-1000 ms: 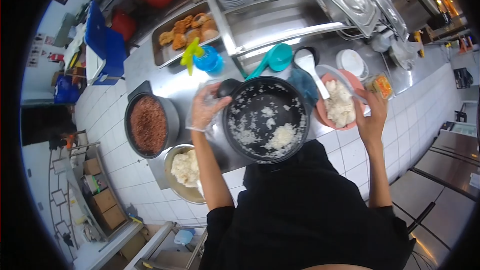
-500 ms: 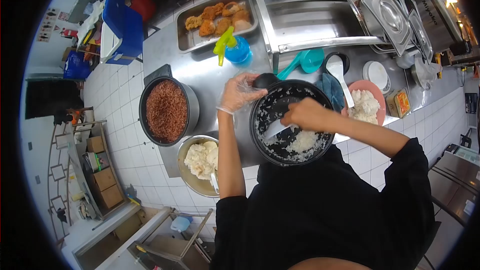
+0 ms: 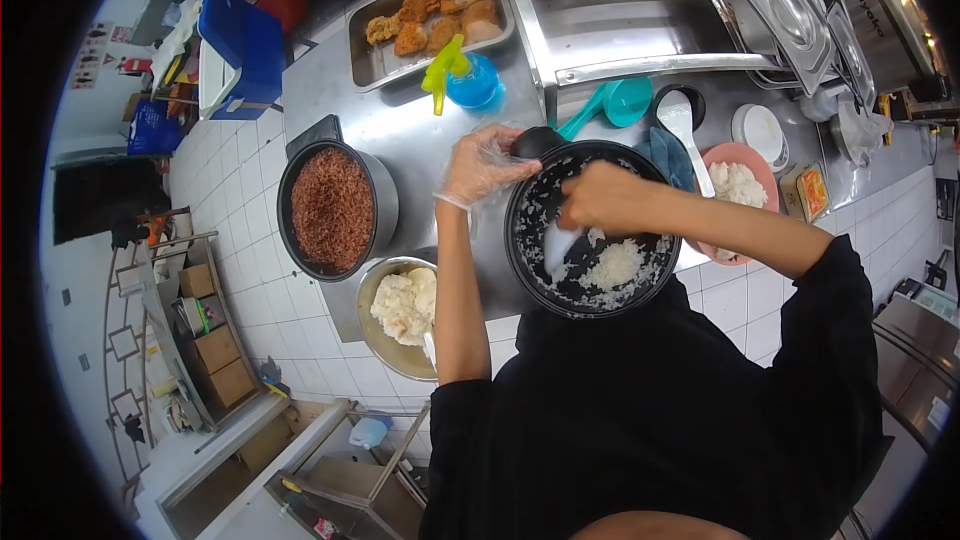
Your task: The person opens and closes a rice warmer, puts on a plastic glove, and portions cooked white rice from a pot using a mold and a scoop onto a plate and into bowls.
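Note:
My left hand (image 3: 485, 168), in a clear plastic glove, grips the dark side handle (image 3: 537, 143) of a deep black pot (image 3: 590, 155). Inside that pot my right hand (image 3: 608, 202) is closed around a white rice paddle (image 3: 559, 247), whose blade points down against the pot's bottom. A small mound of white rice (image 3: 615, 266) lies beside the blade, and loose grains cling to the walls. Left of the pot, a metal bowl (image 3: 372, 335) holds more white rice. A second black pot (image 3: 385, 210) is filled with reddish-brown rice (image 3: 330, 208).
Fried pieces lie in a steel tray (image 3: 375, 73) at the back. Near it stands a blue spray bottle (image 3: 472, 80). To the right are a turquoise ladle (image 3: 627, 102), another white paddle (image 3: 678, 125), a blue cloth (image 3: 668, 155) and a pink plate (image 3: 763, 165) with rice.
The paddle has swung from slanting sideways to more upright inside the pot, and my right hand has shifted slightly up. My left hand stays on the handle.

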### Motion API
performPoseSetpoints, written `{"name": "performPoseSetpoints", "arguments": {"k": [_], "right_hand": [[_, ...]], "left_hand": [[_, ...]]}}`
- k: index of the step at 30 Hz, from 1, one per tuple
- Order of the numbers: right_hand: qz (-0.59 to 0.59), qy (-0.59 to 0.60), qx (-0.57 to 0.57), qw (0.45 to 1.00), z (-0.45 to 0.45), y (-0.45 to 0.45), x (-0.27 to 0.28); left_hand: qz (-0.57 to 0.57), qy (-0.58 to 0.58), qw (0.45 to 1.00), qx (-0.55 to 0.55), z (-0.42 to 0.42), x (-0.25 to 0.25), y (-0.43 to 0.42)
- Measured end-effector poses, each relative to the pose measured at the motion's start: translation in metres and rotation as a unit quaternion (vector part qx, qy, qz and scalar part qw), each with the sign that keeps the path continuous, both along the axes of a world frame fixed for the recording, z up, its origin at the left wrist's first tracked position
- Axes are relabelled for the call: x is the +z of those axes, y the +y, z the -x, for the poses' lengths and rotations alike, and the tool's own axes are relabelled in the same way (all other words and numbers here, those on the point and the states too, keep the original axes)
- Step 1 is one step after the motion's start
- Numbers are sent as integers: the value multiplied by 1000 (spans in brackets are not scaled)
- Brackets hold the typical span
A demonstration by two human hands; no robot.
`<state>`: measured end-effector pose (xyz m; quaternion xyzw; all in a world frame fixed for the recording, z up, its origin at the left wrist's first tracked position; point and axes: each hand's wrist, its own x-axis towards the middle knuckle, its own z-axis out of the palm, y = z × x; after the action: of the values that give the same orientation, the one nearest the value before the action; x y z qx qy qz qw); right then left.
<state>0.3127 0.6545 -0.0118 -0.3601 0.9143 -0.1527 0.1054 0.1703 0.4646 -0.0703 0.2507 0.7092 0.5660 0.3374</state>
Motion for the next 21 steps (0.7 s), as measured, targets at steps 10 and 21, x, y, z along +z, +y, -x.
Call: {"name": "performPoseSetpoints", "arguments": {"k": [10,21], "right_hand": [[-43,-84,-47,994,-48,-40,3],[-115,-16,-169,979,-34,-55,-3]], "left_hand": [[1,-40,999,-3,0,-4,1],[-28,-27,999,-23,5,-10,10]]}}
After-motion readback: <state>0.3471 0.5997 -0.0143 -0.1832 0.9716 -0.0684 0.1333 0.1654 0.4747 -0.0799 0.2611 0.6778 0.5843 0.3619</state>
